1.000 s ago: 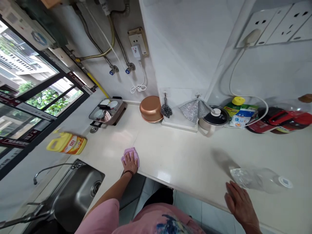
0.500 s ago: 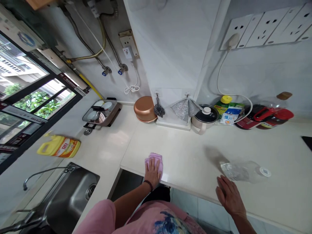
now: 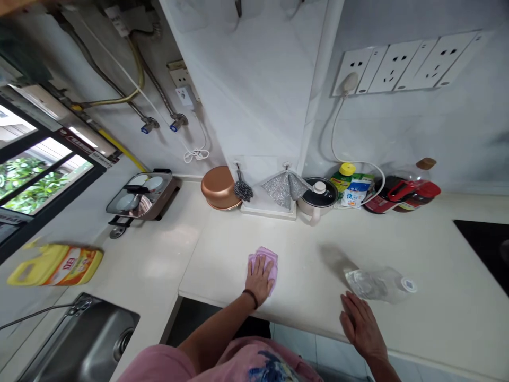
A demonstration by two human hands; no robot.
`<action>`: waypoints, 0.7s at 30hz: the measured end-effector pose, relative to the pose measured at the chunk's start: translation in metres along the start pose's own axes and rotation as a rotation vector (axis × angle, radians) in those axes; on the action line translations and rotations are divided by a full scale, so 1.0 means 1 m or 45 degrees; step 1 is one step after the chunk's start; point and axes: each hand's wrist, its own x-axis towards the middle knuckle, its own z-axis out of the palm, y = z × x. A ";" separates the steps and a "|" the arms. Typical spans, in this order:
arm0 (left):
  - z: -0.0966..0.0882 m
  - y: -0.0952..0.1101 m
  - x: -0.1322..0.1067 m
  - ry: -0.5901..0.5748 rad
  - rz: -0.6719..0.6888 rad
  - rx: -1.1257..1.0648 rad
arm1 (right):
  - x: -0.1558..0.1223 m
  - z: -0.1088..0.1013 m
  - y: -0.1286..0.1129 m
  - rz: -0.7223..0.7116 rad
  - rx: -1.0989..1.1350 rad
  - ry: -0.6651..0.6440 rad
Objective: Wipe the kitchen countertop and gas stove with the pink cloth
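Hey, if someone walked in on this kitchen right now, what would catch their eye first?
Probably the left hand pressed flat on a pink cloth near the front edge of the pale counter. To its right, the right hand lies flat on the counter edge beside a clear plastic bottle lying on its side. Off to the left, a bright yellow jug stands out above the steel sink.

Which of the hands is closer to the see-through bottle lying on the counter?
The right hand. It rests flat on the counter edge just in front of the clear bottle, fingertips almost at it. The left hand is well off to the bottle's left, pressing on the pink cloth.
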 end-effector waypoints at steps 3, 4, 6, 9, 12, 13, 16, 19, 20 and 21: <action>-0.014 -0.001 0.053 0.031 -0.071 -0.022 | 0.000 -0.003 -0.004 0.006 -0.006 -0.001; -0.019 -0.001 0.070 0.031 -0.089 -0.036 | 0.000 -0.004 -0.005 0.013 -0.007 -0.007; -0.029 -0.001 0.104 0.024 -0.122 -0.065 | 0.000 -0.006 -0.007 0.032 -0.006 -0.024; -0.039 0.004 0.144 0.011 -0.173 -0.104 | 0.001 -0.008 -0.010 0.053 -0.001 -0.050; -0.039 0.020 0.167 0.022 -0.221 -0.125 | 0.002 -0.011 -0.013 0.058 -0.004 -0.071; -0.036 0.027 0.171 0.024 -0.218 -0.128 | 0.003 -0.012 -0.014 0.057 -0.005 -0.073; -0.025 0.055 0.178 0.000 -0.125 -0.134 | 0.004 -0.013 -0.016 0.057 -0.002 -0.065; -0.015 0.085 0.187 -0.039 0.000 -0.145 | 0.004 -0.014 -0.017 0.065 -0.004 -0.060; -0.014 0.094 0.191 -0.048 0.029 -0.151 | 0.004 -0.014 -0.017 0.067 -0.009 -0.062; -0.013 0.102 0.197 -0.054 0.051 -0.159 | 0.004 -0.014 -0.018 0.067 -0.013 -0.065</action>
